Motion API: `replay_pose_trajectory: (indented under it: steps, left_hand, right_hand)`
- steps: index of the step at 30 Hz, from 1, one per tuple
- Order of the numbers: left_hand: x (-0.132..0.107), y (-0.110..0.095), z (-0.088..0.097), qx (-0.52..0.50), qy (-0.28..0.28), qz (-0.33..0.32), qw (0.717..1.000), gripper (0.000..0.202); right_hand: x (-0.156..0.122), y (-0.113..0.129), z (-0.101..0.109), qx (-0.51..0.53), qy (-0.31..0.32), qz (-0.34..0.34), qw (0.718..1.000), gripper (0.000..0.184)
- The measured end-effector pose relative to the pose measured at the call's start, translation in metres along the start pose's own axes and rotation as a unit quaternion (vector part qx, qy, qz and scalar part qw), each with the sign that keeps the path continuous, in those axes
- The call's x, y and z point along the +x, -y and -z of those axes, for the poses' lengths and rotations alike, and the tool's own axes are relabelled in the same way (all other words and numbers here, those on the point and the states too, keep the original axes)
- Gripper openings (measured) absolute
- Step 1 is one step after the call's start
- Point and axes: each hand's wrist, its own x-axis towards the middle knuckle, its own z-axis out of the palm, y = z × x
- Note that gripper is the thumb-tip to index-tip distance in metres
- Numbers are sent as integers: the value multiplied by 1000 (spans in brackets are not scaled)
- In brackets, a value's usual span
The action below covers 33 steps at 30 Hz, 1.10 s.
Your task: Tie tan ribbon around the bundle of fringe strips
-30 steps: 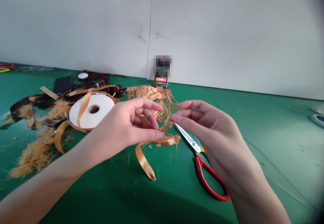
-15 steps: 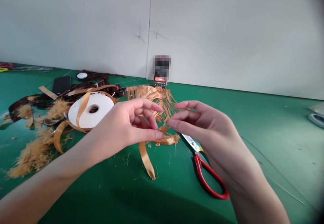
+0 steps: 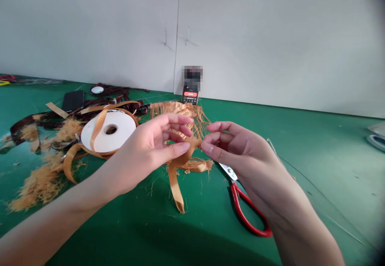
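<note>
The left thumb and fingertips [image 3: 187, 148] have closed on a strand of gold satin ribbon [image 3: 175, 186], pinching it just above the frayed part. The other fingers of the left hand [image 3: 144, 153] curve loosely above. The right thumb and forefinger [image 3: 205, 147] have come in close beside them and touch the ribbon's upper end, though how firmly they grip is hard to tell. Compared with a moment ago, the two hands are nearer together, and the ribbon now rises in a smooth, glossy band from its tip on the mat to the pinch instead of lying slacker below the fingers.

Behind the fingers sits a shaggy mass of frayed ribbon fibres [image 3: 180, 112], its threads stiff and crinkled. Below the right hand [image 3: 242, 150] lie red-handled scissors [image 3: 244, 210], their steel blades partly hidden. To the left, a white ribbon spool [image 3: 122, 134] has a gold ribbon loop [image 3: 98, 129] draped over it, among dark maroon ribbon [image 3: 27, 121] and fluffy gold fibre tufts [image 3: 39, 186], all on a green cutting mat [image 3: 315, 165].
</note>
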Motion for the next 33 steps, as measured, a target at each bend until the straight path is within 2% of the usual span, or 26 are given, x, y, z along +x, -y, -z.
replay_pose_trajectory:
  steps: [10, 16, 18, 20, 23, 25, 29, 33]
  left_hand:
    - [-2, 0, 0, 22, 11, 20, 1000, 36]
    - [-1, -2, 0, 53, -6, -6, 999, 31]
    - [0, -2, 0, 57, -15, -8, 998, 29]
    - [0, -1, -1, 59, -23, -6, 998, 27]
    - [0, -1, -2, 51, -22, -2, 998, 28]
    - [0, 0, -3, 40, -12, 5, 999, 27]
    - [0, -1, -5, 38, -3, 13, 999, 24]
    - [0, -3, -6, 35, 5, 19, 999, 22]
  right_hand:
    - [0, -4, -3, 18, -73, 25, 997, 29]
    - [1, 0, 4, 11, -170, 87, 982, 30]
    - [1, 2, 4, 7, -184, 88, 979, 27]
    - [1, 4, 1, 2, -154, 65, 986, 32]
    - [0, 3, -5, 0, -53, -10, 999, 48]
    - [0, 1, -7, 4, -3, -39, 999, 49]
    - [0, -2, -7, -6, 9, -27, 1000, 40]
    - [0, -3, -6, -11, 19, -13, 1000, 39]
